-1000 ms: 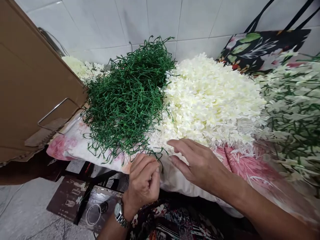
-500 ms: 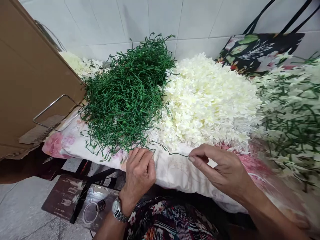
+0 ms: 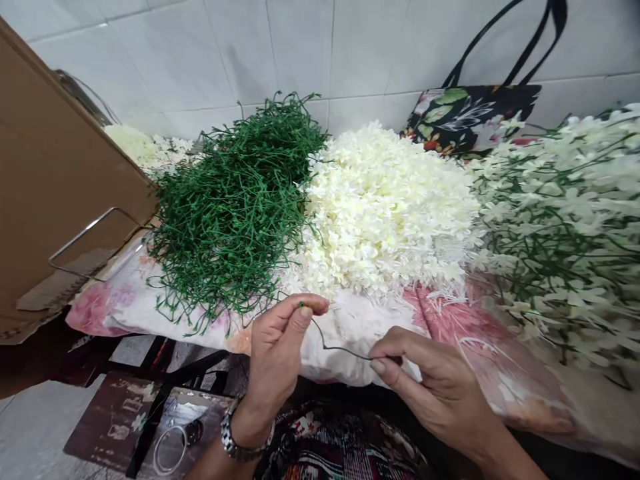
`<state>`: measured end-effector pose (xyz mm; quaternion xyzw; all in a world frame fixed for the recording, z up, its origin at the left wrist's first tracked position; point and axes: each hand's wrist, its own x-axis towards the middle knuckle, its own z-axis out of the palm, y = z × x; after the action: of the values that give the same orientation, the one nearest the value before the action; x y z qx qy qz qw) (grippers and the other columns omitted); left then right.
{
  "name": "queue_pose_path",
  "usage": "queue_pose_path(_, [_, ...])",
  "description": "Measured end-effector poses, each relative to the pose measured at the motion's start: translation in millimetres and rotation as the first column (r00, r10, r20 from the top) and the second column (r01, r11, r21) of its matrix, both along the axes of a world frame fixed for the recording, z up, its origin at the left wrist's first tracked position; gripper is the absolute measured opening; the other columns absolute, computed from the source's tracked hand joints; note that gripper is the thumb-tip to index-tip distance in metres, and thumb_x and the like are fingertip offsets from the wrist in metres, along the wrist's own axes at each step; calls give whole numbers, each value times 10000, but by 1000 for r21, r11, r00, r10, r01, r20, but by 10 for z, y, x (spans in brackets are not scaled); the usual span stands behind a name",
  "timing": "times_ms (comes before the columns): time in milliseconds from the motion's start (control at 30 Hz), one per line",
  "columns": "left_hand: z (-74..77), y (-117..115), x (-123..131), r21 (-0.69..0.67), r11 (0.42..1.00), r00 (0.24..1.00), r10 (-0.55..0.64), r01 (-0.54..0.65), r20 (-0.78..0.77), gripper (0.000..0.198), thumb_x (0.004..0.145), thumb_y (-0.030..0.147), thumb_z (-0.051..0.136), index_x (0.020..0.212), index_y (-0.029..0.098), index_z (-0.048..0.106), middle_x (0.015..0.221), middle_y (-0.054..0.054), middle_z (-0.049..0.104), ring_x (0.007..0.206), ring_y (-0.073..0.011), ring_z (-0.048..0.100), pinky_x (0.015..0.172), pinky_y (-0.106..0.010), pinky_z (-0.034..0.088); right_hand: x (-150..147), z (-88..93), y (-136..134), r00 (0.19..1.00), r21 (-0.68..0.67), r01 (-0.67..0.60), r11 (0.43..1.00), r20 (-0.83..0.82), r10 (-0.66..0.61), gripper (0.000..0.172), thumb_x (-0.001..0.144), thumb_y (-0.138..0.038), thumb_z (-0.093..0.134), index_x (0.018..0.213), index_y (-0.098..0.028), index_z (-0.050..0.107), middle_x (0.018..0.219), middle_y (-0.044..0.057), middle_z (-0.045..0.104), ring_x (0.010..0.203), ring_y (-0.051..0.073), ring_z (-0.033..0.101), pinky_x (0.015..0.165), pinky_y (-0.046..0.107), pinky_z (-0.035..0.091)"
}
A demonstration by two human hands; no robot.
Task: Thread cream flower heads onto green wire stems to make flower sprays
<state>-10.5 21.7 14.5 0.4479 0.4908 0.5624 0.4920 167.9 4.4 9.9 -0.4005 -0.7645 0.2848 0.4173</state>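
Observation:
A thin green artificial flower stem (image 3: 336, 348) stretches between my two hands just above the cloth. My left hand (image 3: 277, 347), with a watch on its wrist, pinches one end; a small green tip shows between thumb and forefinger. The other end sits in a pinch of my right hand (image 3: 430, 387), thumb against forefinger. Beyond my left hand lies a tangled heap of green plastic stems (image 3: 230, 213). To its right, past my right hand, is a mound of cream-white artificial blossoms (image 3: 390, 207).
White flowers assembled on green stems (image 3: 575, 233) fill the right side. A cardboard box (image 3: 65, 173) with a metal wire handle (image 3: 93, 227) stands at left. Behind, a black floral bag (image 3: 470, 117) leans on the tiled wall. A floral cloth (image 3: 345, 323) covers the work surface.
My left hand has turned, bringing its thumb up over the stem's end. Both hands hold the stem nearer to me, away from the green heap. The view has shifted slightly right.

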Motion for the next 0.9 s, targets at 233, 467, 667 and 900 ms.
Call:
queue_pose_path(233, [39, 81, 70, -175, 985, 968, 42, 1, 246, 155, 662, 286, 724, 706, 138, 707, 562, 0, 590, 438, -49, 457, 422, -163, 346, 212, -76, -168, 942, 125, -43, 991, 335, -1, 198, 866, -192, 492, 1034, -140, 585, 833, 73, 637, 739, 160, 569, 635, 283, 491])
queue_pose_path(467, [-61, 23, 76, -280, 951, 987, -100, 132, 126, 171, 758, 310, 642, 826, 165, 701, 580, 26, 504, 465, -34, 349, 427, -149, 259, 581, -115, 64, 842, 269, 175, 947, 457, -286, 131, 860, -108, 478, 855, -136, 606, 766, 63, 619, 702, 141, 568, 638, 250, 457])
queue_pose_path(667, [-131, -74, 10, -260, 953, 984, -171, 154, -44, 138, 818, 262, 550, 795, 169, 650, 584, 11, 556, 507, -67, 416, 463, -174, 292, 346, -208, 191, 802, 193, 21, 981, 582, -131, 190, 862, -89, 440, 754, -140, 588, 715, 61, 541, 691, 167, 508, 642, 296, 438])
queue_pose_path(900, [19, -107, -119, -160, 977, 949, -181, 143, -259, 157, 778, 162, 524, 727, 174, 673, 710, -18, 637, 603, -107, 529, 568, -217, 419, 406, -186, 151, 880, 222, 95, 970, 436, -186, 167, 887, -139, 424, 758, -167, 527, 656, 14, 546, 588, 112, 519, 557, 227, 410])
